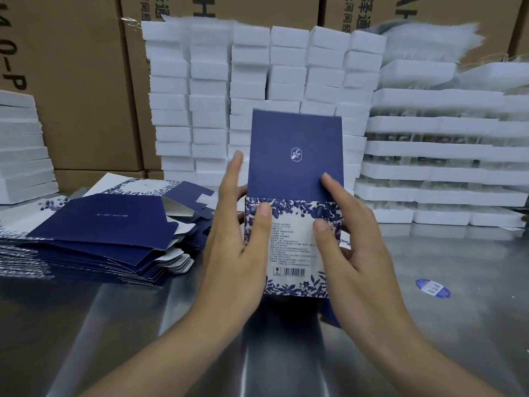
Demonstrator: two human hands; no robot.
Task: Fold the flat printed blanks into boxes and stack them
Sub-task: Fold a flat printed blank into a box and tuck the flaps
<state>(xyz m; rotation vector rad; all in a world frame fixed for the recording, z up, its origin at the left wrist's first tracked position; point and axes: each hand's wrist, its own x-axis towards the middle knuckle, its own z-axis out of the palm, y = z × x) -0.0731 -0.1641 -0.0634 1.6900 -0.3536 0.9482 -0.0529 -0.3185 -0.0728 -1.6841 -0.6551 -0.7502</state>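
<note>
A half-formed box (294, 247), white with blue flower print and a barcode, is held upright above the steel table. Its dark blue lid flap (296, 153) with a small white emblem stands up from the top. My left hand (237, 242) grips the box's left side, thumb on the printed front and fingers reaching behind. My right hand (352, 247) holds the right side, with the thumb on the front and the index finger on the lid flap's lower edge. A pile of flat printed blanks (100, 233) lies on the table to the left.
The steel table (429, 325) is shiny, with a blue oval sticker (432, 287) on it at the right. Stacks of white foam blocks (257, 81) and white trays (443, 156) stand behind. Brown cartons (80, 81) fill the back; more white pieces (23, 150) sit far left.
</note>
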